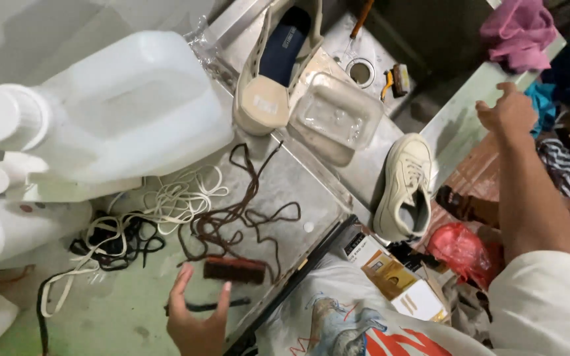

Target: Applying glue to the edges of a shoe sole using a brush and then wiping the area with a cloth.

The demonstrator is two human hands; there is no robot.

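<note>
My left hand [196, 323] hovers open over the metal counter [278, 178], fingers apart, just below a brown brush [235, 269] and a tangle of brown laces [232, 214]. White laces [179, 198] and black laces [120, 240] lie to the left. My right hand [508, 109] reaches out open to the far right, holding nothing, toward a pile of cloth. A beige shoe [405, 184] leans at the counter's right edge. A second beige shoe [278, 62] with a dark insole lies further back beside a clear plastic tray [336, 113].
Large white plastic jugs [133, 105] crowd the left side. A sink drain [361, 71] and a yellow razor [394, 80] lie at the back. Pink cloth [519, 33], a red bag [460, 247] and small cardboard boxes [397, 280] sit right.
</note>
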